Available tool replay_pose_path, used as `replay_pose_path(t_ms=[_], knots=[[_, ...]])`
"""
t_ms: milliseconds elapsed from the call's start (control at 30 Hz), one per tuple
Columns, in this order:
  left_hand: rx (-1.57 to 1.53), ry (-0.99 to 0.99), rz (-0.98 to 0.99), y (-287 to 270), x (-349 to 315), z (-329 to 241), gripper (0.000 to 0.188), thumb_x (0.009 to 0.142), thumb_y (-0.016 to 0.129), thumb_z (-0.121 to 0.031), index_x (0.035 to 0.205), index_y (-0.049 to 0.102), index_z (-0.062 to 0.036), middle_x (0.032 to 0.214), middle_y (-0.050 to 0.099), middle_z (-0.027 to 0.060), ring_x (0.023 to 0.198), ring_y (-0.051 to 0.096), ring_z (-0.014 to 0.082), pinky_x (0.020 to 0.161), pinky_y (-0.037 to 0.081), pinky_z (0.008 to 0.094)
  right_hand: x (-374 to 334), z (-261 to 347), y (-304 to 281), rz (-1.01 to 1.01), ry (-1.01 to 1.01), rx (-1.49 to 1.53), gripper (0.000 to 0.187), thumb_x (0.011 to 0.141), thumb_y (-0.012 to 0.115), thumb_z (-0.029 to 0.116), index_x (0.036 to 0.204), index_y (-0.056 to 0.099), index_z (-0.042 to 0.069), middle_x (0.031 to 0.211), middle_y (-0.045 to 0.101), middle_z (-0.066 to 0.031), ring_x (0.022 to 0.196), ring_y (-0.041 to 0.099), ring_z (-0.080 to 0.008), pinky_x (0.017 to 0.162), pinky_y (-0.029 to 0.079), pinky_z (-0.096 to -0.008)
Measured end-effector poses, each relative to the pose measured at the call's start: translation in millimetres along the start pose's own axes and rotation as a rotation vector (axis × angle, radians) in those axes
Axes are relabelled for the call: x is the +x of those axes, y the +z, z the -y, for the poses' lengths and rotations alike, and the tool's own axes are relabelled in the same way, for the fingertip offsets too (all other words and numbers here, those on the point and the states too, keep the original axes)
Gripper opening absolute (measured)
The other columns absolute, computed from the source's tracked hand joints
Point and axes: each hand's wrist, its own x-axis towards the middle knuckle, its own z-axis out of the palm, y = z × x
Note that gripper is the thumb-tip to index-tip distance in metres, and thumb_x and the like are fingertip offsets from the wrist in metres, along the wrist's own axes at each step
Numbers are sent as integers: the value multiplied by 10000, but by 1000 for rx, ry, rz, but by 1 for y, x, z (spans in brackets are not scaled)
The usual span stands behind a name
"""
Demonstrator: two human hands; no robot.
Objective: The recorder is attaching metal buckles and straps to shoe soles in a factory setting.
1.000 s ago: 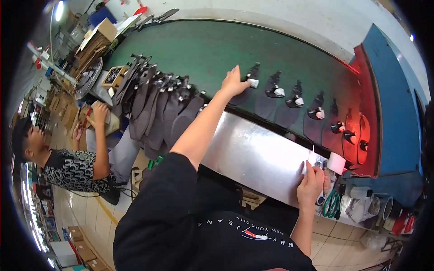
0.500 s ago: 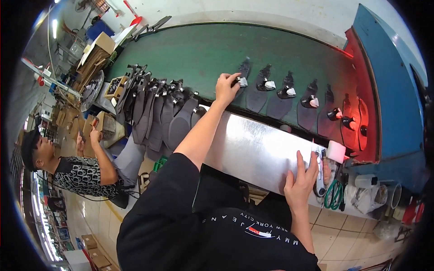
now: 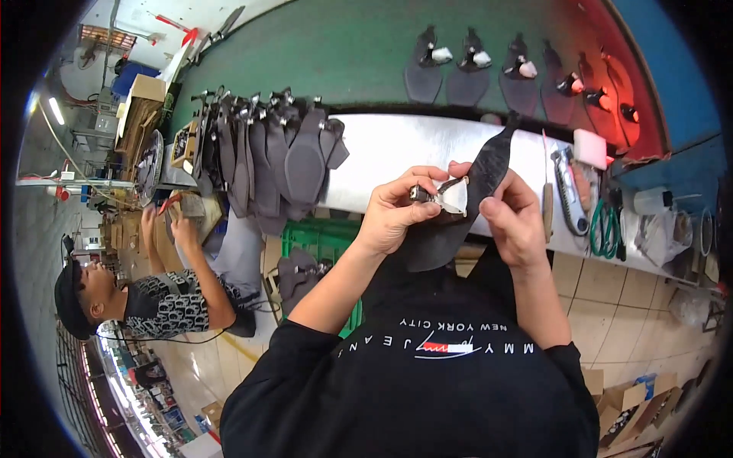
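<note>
Sole [image 3: 490, 162], one: held up at the shelf's [image 3: 374, 141] near edge. Left fingers [image 3: 397, 210] pinch its strap [image 3: 453, 197]; right fingers [image 3: 513, 220] grasp its rim. Likely light, bendy, grippy; best held by the rim.

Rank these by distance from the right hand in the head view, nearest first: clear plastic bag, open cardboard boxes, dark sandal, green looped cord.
1. Dark sandal: in the right hand
2. Green looped cord: to its right
3. Clear plastic bag: farther right, past the cord
4. Open cardboard boxes: toward the lower right corner
</note>
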Motion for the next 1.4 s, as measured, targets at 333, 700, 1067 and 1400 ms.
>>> replay_pose_path(t_ms=[333, 700, 1067, 1400], knots=[[-129, -159, -151, -19, -47, 4, 294, 815, 651, 70, 1101, 655, 3, 1161, 642, 134, 961, 646, 166, 793, 551, 279, -32, 11, 14, 30, 45, -251, 297, 738, 719, 79, 888, 463, 89, 898, 472, -4, 737, 458, -82, 666, 375, -212], [-16, -141, -157, -13, -55, 3, 358, 808, 668, 31, 1164, 643, 4, 1009, 682, 66, 852, 648, 102, 728, 539, 224, -58, 4, 27, -16, -74, -842, 471, 715, 705, 18, 1174, 602, -3, 982, 653, -114, 871, 615, -177, 800, 470, -277], [-31, -146, -114, -9, -54, 1, 345, 807, 676, 16, 1151, 652, 1, 1041, 680, 75, 871, 645, 106, 729, 546, 225, -56, -1, 21, 45, -183, -909, 447, 726, 669, -6, 1171, 632, 6, 958, 652, -120, 849, 617, -229, 785, 471, -296], [-16, -172, -118, -10, -55, 2, 334, 796, 675, 27, 1128, 669, -4, 1081, 679, 81, 896, 644, 115, 733, 550, 228, -55, 0, 22, 65, -185, -916, 441, 718, 665, -6, 1158, 639, 9, 926, 647, -116, 820, 612, -227, 759, 472, -299]])
